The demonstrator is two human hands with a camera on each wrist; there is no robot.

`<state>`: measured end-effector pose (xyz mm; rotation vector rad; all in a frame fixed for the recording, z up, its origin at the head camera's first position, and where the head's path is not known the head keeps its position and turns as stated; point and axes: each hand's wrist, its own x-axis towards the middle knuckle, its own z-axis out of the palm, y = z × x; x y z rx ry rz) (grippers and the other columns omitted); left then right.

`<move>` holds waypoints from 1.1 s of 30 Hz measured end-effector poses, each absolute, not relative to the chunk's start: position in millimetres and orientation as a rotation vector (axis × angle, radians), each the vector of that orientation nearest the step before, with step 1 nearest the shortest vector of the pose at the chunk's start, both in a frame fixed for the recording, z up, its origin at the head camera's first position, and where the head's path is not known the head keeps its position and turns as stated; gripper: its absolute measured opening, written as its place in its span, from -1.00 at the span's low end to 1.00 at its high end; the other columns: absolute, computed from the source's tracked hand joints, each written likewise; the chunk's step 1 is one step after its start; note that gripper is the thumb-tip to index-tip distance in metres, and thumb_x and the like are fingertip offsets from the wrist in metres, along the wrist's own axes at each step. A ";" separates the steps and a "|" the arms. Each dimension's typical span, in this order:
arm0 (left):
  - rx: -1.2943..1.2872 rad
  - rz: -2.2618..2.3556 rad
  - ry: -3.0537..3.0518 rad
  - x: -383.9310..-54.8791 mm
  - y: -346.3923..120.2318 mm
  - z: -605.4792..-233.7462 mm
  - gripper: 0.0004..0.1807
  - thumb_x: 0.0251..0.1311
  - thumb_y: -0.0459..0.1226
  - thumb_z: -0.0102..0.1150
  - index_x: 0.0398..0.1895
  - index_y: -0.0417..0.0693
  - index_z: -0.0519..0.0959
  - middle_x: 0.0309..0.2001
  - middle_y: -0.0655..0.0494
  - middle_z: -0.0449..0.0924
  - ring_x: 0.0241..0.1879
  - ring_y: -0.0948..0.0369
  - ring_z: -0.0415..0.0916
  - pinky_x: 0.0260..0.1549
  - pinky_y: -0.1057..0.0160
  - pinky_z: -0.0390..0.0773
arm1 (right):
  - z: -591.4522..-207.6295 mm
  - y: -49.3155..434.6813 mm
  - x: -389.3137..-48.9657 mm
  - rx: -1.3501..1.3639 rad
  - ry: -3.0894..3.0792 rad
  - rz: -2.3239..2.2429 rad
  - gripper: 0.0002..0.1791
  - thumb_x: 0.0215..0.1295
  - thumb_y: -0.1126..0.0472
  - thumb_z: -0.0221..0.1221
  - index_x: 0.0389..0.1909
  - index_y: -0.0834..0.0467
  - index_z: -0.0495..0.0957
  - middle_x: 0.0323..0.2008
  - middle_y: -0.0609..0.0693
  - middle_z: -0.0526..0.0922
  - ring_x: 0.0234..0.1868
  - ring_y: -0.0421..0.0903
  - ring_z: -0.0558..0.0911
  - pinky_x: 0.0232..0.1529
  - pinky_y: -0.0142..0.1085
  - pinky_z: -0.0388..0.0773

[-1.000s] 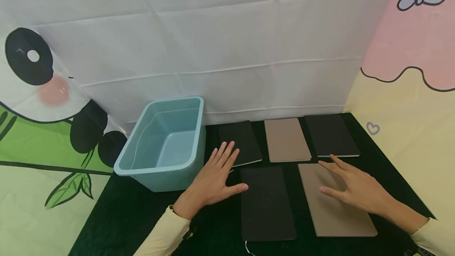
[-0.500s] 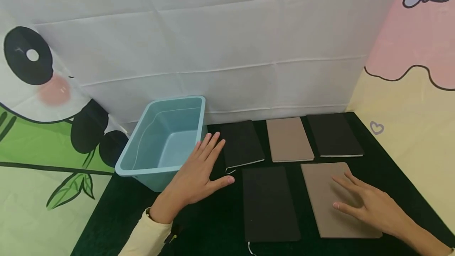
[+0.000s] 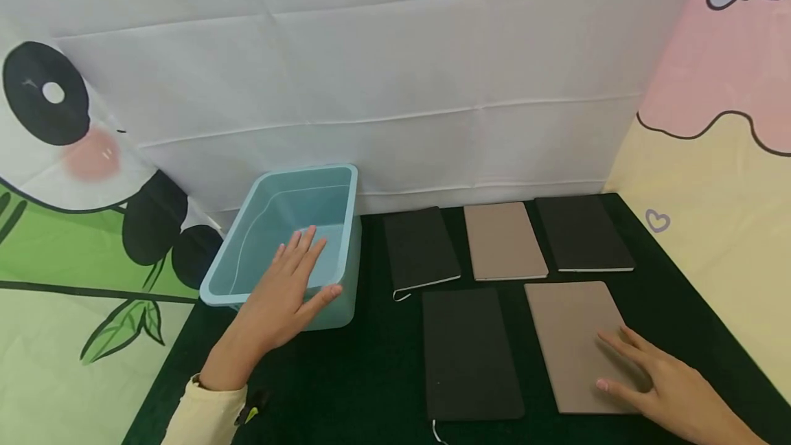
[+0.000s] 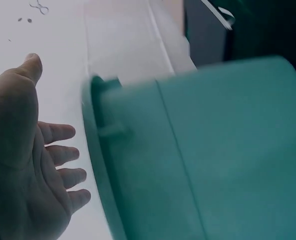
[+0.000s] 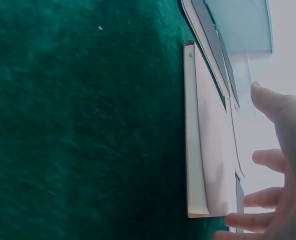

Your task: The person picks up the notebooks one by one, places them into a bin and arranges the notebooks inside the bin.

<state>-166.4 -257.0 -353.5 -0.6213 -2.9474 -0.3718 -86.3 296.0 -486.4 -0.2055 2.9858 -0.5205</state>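
Left hand [image 3: 274, 304]: fingers straight and slightly apart, holding nothing; in the head view it overlaps the near side of the pale blue bin [image 3: 351, 266], while the left wrist view shows it beside the rim, clear of it.

Right hand [image 3: 670, 380]: fingers and thumb apart, loosely bent, grasping nothing. It is over the near tan notebook [image 3: 571, 335], toward its right side; fingertip contact, cannot tell.

Bin upright at left on the dark green tabletop [image 3: 346, 390]. Near tan notebook lies flat, closed, just right of the near black notebook [image 3: 472, 356], whose white ribbon trails from its near edge. Back row, left to right: ribboned black notebook [image 3: 423, 247], slightly askew; far tan notebook [image 3: 503, 242]; far black notebook [image 3: 583, 233]. White cloth [image 3: 371, 74] hangs behind.
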 end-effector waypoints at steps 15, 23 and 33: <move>-0.592 -0.284 -2.823 -165.2 -332.2 -361.1 -0.21 0.49 0.07 0.07 0.61 -0.12 0.14 0.64 -0.17 -0.09 0.62 -0.18 -0.24 0.56 -0.23 -0.18 | -504.2 299.3 -77.4 -0.061 2.889 -0.419 0.07 0.17 -0.55 0.17 0.37 0.27 0.45 0.31 0.71 0.21 0.16 0.72 0.39 -0.14 0.56 0.41; -0.578 -0.205 -2.800 -164.2 -365.6 -367.5 -0.22 0.48 0.06 0.09 0.62 -0.01 0.15 0.62 -0.23 -0.03 0.63 -0.14 -0.29 0.58 -0.15 -0.28 | -509.8 301.4 -76.2 -0.016 2.836 -0.384 0.09 0.20 -0.55 0.14 0.37 0.32 0.42 0.23 0.74 0.31 0.16 0.76 0.35 -0.07 0.62 0.33; -0.467 -0.249 -2.868 -157.7 -393.4 -372.1 -0.17 0.45 0.07 0.13 0.58 -0.22 0.16 0.63 -0.25 -0.11 0.62 -0.17 -0.32 0.58 -0.05 -0.39 | -525.3 302.3 -69.2 -0.056 2.985 -0.425 0.07 0.13 -0.46 0.28 0.34 0.36 0.45 0.21 0.69 0.38 0.18 0.73 0.34 -0.01 0.62 0.27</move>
